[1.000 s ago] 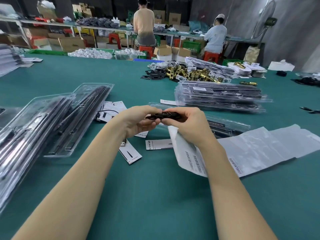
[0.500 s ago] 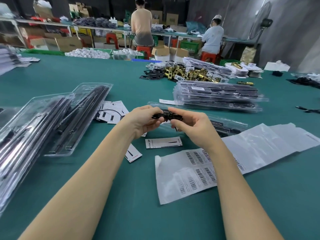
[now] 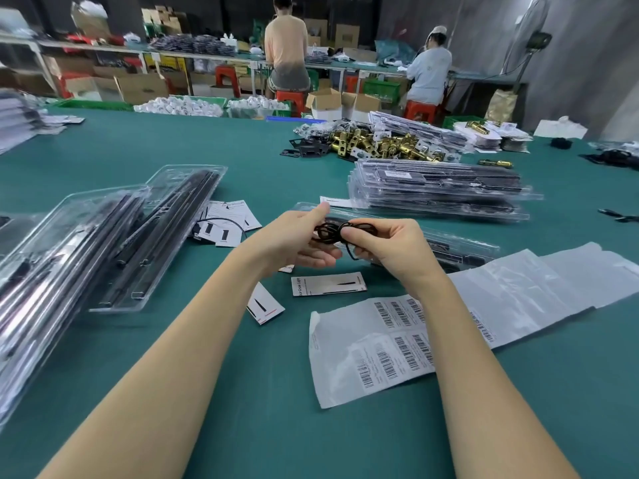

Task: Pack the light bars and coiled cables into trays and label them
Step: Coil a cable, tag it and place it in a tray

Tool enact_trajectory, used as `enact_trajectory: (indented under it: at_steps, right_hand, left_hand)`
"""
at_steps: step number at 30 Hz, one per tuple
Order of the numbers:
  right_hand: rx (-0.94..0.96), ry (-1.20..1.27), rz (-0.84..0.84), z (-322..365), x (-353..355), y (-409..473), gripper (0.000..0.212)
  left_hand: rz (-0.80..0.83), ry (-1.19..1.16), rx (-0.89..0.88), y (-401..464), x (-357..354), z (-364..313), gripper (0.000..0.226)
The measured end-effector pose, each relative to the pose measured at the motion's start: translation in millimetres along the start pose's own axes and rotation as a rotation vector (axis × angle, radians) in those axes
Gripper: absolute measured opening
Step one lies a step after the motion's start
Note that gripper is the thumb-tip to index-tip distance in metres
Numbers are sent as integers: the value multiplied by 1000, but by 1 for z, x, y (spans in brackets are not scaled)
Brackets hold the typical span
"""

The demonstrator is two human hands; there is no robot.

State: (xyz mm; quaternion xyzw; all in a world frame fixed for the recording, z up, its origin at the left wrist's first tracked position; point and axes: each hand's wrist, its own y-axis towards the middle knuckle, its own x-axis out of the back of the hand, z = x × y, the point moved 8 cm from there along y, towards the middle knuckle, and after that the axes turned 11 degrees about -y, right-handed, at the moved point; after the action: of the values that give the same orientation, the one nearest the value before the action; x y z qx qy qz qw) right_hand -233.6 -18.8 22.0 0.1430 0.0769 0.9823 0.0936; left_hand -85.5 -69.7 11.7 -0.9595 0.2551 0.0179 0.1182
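Both hands are working a coiled cable (image 3: 340, 231) above the open clear tray (image 3: 460, 242) lying at 12 o'clock from the operator on the green desk (image 3: 242, 392).

**Hand state.** The right hand (image 3: 387, 252) is pinching the black coil between thumb and forefinger. The left hand (image 3: 297, 238) is supporting the coil from the 9 o'clock side, with its thumb raised and its fingers cupping beneath; the exact contact is partly hidden.

**Change.** Compared with one second ago, the cable is no longer being held as a flat, tight bundle: its loops are now spreading open between the hands, and a strand is hanging below the right thumb. The barcode label sheet (image 3: 383, 344), previously folded under the right forearm, is now lying flat at 5 o'clock with its labels facing up.

**Meaning for the task.** The coil is apparently being reshaped to fit the tray pocket; it is not yet seated. Labelling is probably following, since the sheet is within reach.

**Surroundings.** Trays holding light bars (image 3: 162, 233) are lying at 9 o'clock. A stack of closed, filled trays (image 3: 439, 190) is sitting at 1 o'clock. Printed insert cards (image 3: 328, 283) are lying just below the hands.
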Motion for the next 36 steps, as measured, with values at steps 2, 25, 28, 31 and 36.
enact_trajectory:
  at_steps: [2, 25, 28, 31, 36]
  right_hand:
    - [-82, 7, 5, -6, 0, 2, 8]
    - [79, -544, -2, 5, 9, -10, 10]
    - [81, -599, -4, 7, 6, -8, 9]
    - [99, -661, -42, 8, 1, -10, 23]
    - [254, -773, -33, 17, -15, -21, 45]
  left_hand:
    - [70, 41, -115, 0, 3, -8, 37]
    - [164, 116, -124, -5, 2, -9, 18]
    - [131, 222, -162, -5, 8, -9, 14]
    - [59, 210, -150, 0, 11, -4, 13]
    - [-6, 129, -154, 1, 13, -6, 12]
